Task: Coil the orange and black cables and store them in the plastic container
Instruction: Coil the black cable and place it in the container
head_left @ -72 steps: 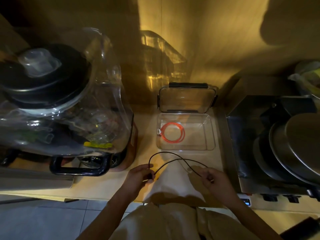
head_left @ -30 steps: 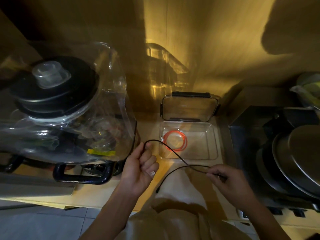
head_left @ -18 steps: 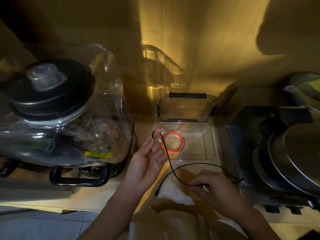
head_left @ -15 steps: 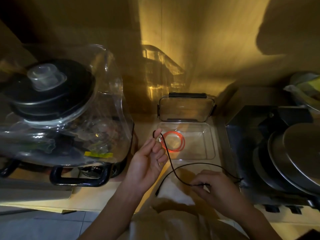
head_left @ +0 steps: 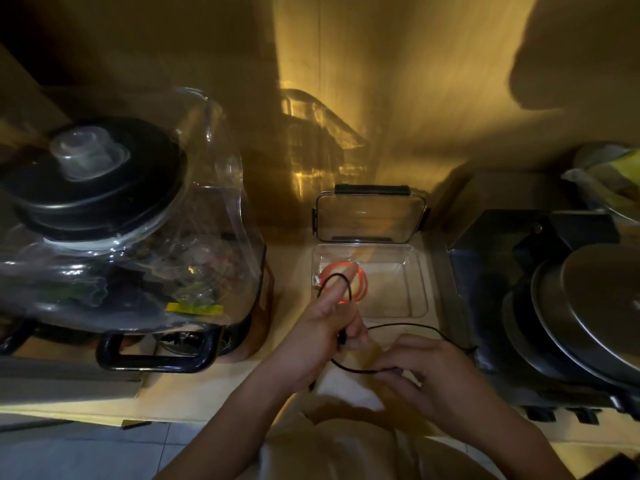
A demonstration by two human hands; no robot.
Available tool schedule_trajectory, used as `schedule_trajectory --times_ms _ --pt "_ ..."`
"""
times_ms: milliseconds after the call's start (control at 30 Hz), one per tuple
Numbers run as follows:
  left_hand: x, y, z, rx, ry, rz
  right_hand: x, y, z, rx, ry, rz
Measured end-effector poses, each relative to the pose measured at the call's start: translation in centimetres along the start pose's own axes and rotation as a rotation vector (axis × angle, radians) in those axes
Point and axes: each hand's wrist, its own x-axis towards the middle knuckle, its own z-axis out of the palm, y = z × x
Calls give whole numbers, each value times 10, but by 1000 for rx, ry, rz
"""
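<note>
Black cable [head_left: 401, 325] loops over my left hand [head_left: 325, 327] fingers; my right hand [head_left: 419, 372] pinches its slack, nearer me than the plastic container [head_left: 420, 282].

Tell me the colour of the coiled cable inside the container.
Orange, clearest in the head view.

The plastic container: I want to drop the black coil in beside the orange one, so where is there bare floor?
The plastic container has bare floor in its right half, between the orange cable and the right wall. The left half is crowded: the orange coil lies there, with the left hand looping the black cable in front of it.
</note>
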Motion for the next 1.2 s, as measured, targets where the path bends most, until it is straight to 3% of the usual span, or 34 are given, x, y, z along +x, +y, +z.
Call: schedule_trajectory --times_ms 167,433,600,833,1033,1200 --pt "-4 -7 4 333 -96 -75 2 -1 -5 4 85 -16" --pt "-9 -1 -5 534 -142 -153 2 7 -24 -65 199 17" --pt "-14 9 -10 338 -172 -107 2 13 -34 6 328 -2" --pt "-15 13 -18 245 -130 -61 5 14 -39 77 460 -21" --pt "-8 9 -32 -433 -157 -152 10 12 -45 137 574 30" --pt "-8 12 -32 -741 -290 -177 9 15 -48 197 633 109"
